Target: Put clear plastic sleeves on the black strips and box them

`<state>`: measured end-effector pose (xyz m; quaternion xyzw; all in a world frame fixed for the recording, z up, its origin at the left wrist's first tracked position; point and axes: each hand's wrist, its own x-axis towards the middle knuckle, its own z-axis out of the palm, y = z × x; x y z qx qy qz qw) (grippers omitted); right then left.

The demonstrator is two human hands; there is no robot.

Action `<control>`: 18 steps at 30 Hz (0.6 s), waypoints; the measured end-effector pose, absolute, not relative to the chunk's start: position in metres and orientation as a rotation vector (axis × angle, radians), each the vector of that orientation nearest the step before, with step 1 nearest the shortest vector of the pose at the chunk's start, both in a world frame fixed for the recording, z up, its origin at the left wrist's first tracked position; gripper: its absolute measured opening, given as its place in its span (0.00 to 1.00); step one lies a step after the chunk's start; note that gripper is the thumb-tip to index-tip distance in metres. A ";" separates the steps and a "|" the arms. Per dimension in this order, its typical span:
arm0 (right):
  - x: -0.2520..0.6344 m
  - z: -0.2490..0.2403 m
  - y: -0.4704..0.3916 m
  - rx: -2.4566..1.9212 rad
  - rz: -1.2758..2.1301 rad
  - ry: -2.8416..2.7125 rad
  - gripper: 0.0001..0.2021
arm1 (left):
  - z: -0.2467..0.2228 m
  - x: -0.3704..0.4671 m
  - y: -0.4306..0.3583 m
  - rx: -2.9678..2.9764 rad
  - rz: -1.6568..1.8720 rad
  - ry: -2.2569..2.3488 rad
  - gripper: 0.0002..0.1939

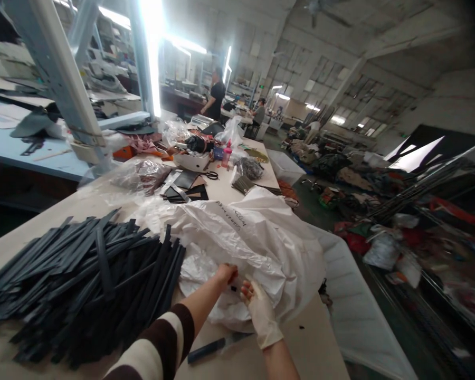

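Observation:
A large white plastic bag (261, 243) with dark lettering lies slumped on the table in front of me. My left hand (226, 274), bare below a striped sleeve, is against the bag with its fingers curled closed; what they hold, if anything, is hidden. Just to its right, my right hand (260, 311) wears a pale glove that leaves the fingertips bare. Its fingers are loosely bent and apart, close to the bag's crumpled plastic. A single dark strip (208, 349) lies on the table below my hands. Many more dark strips (83, 279) form a large heap to the left.
Scissors (211, 175), dark flat pieces (186, 184), a pink bottle (226, 155) and clear plastic wrap (142, 174) cover the far table. A white bin (352, 301) stands off the right edge. A blue-grey post (63, 74) rises at left. Two people are in the background.

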<state>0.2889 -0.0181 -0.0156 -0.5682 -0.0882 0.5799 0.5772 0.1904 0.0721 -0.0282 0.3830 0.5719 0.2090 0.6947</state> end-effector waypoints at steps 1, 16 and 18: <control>0.288 -0.012 -0.023 -1.309 1.410 -0.202 0.17 | -0.027 0.185 0.068 0.818 0.500 1.249 0.12; 0.224 0.034 -0.067 -0.852 2.085 -0.291 0.13 | 0.045 0.115 -0.091 0.894 0.534 1.272 0.09; 0.223 0.038 -0.075 -0.867 2.029 -0.356 0.13 | 0.042 0.108 -0.095 0.938 0.584 1.342 0.09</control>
